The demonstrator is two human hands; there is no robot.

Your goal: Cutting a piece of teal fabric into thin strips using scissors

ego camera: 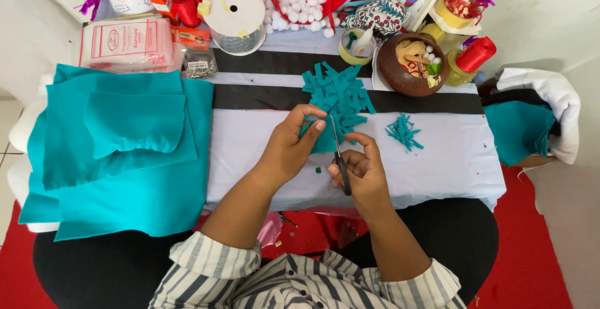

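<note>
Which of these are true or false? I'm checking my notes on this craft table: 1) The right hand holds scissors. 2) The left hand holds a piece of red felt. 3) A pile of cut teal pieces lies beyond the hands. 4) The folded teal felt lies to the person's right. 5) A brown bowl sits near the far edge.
1) True: the right hand grips the scissors.
2) False: the left hand holds a teal felt piece.
3) True: the pile of cut teal pieces lies just past the hands.
4) False: the folded teal felt lies to the person's left.
5) True: the brown bowl sits near the far edge, right of the pile.
</note>
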